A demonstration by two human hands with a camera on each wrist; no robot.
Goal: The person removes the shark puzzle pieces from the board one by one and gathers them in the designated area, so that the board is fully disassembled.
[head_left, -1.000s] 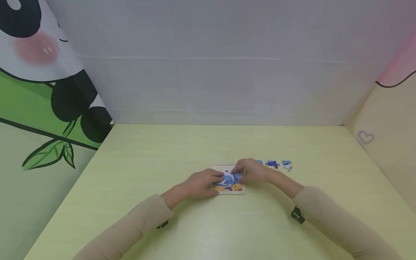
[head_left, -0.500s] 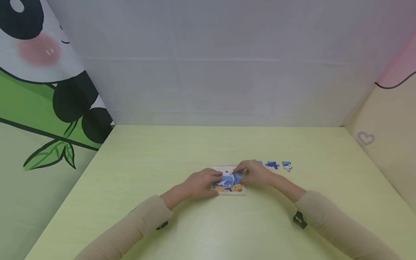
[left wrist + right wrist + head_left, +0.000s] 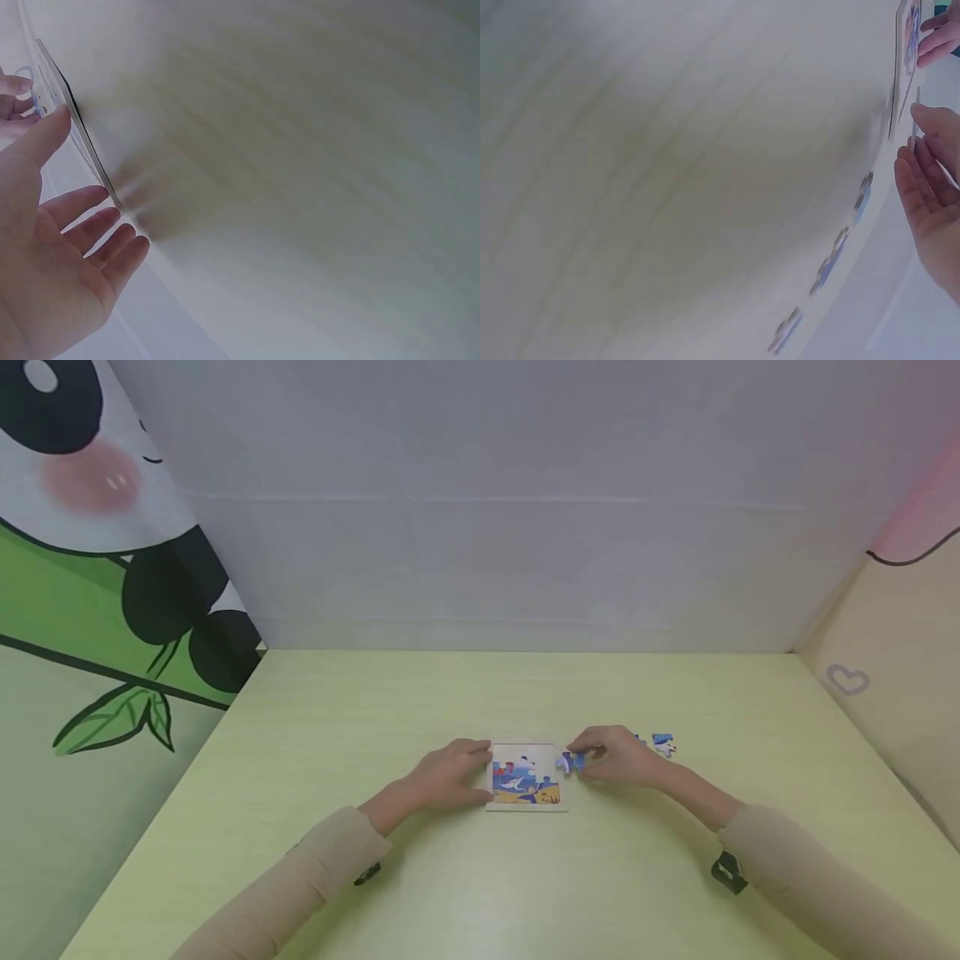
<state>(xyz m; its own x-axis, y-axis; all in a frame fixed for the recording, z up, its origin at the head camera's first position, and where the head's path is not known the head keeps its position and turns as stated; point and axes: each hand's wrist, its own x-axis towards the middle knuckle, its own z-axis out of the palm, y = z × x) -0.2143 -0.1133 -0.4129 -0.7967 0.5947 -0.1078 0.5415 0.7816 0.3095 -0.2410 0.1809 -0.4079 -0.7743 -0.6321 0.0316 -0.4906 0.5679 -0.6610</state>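
A small jigsaw board (image 3: 527, 807) with a pale frame and a blue-and-orange sea picture lies on the table. Its lower part is filled with pieces, while the upper part shows pale. My left hand (image 3: 453, 774) rests at the board's left edge, thumb by the near corner and fingers loosely extended; in the left wrist view, the thumb and index fingertip meet the board's edge (image 3: 96, 161). Just right of the board, my right hand (image 3: 621, 757) pinches a blue puzzle piece (image 3: 570, 763) between thumb and fingers. The right wrist view shows that piece edge-on (image 3: 914, 135).
Loose puzzle pieces lie in a row beyond the right hand, one blue and white (image 3: 663, 744), another partly hidden by the hand. The right wrist view shows three such pieces (image 3: 829, 260). A white wall (image 3: 525, 568) closes off the table's (image 3: 375, 710) far edge.
My right hand has moved right, off the board, carrying the blue puzzle piece. My left hand has drawn back leftward from over the picture to the board's left edge.
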